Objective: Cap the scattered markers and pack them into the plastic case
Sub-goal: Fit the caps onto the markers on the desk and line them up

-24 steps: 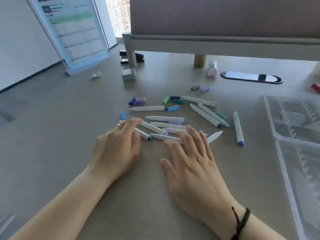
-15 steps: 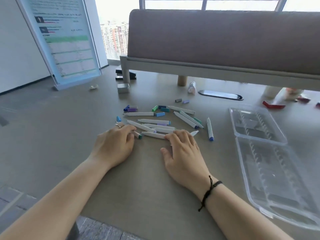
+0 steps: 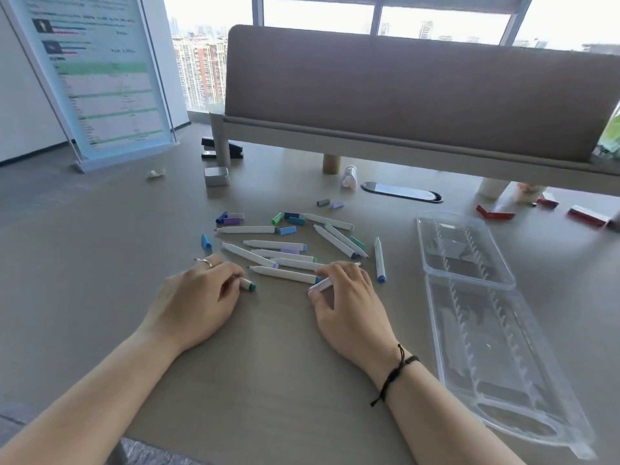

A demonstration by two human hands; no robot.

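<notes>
Head view: my left hand (image 3: 198, 297) curls on a teal-tipped marker (image 3: 247, 284), my right hand (image 3: 345, 293) pinches another marker (image 3: 320, 284). Marker pile (image 3: 285, 253) mid-counter, loose caps (image 3: 288, 223) beyond, open plastic case (image 3: 469, 286) by the right edge. I'd judge them light, stiff, rolly; grip mid-barrel.

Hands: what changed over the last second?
Both went from lying flat on the pile to curling round markers: the left hand grips a teal-ended marker, the right hand pinches a white one. The loose caps and open case stayed put.
</notes>
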